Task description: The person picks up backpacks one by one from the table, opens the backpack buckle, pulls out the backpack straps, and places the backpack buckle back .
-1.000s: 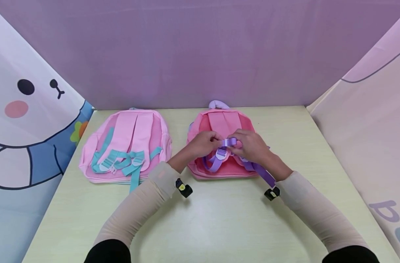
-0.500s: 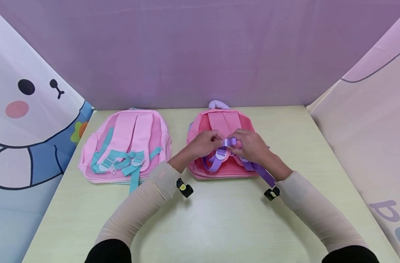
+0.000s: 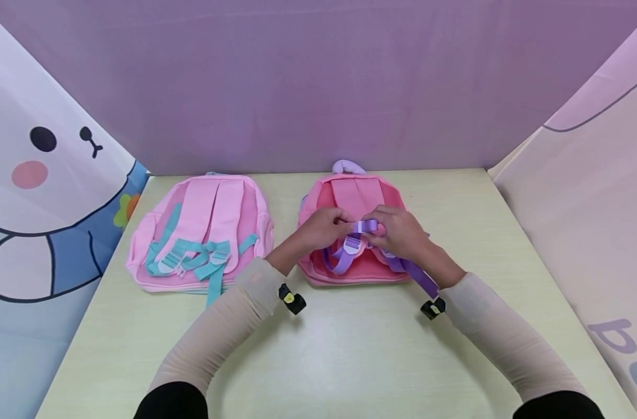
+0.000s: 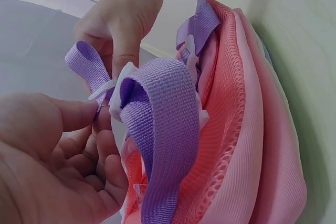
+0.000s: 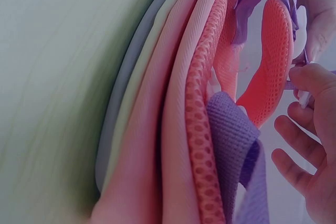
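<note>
A coral-pink backpack (image 3: 328, 273) lies with its shoulder-strap side up. Over its middle, my left hand (image 3: 323, 230) pinches one end of a short purple webbing strap (image 3: 367, 226) between thumb and fingers. My right hand (image 3: 399, 234) grips the same strap from the other side, by a small white plastic slider (image 4: 103, 91). The strap forms a loop beyond the slider in the left wrist view. Another purple strap with a white adjuster buckle (image 3: 352, 245) hangs just below the hands. In the right wrist view, my right fingertips partly hide the pinched piece.
A light pink backpack (image 3: 195, 192) with teal straps (image 3: 213, 269) lies to the left on the pale wooden table (image 3: 360, 361). A purple backdrop (image 3: 318, 87) stands behind. Printed cloth panels (image 3: 61, 233) flank the table. A purple strap end (image 3: 423, 280) trails beside the right wrist.
</note>
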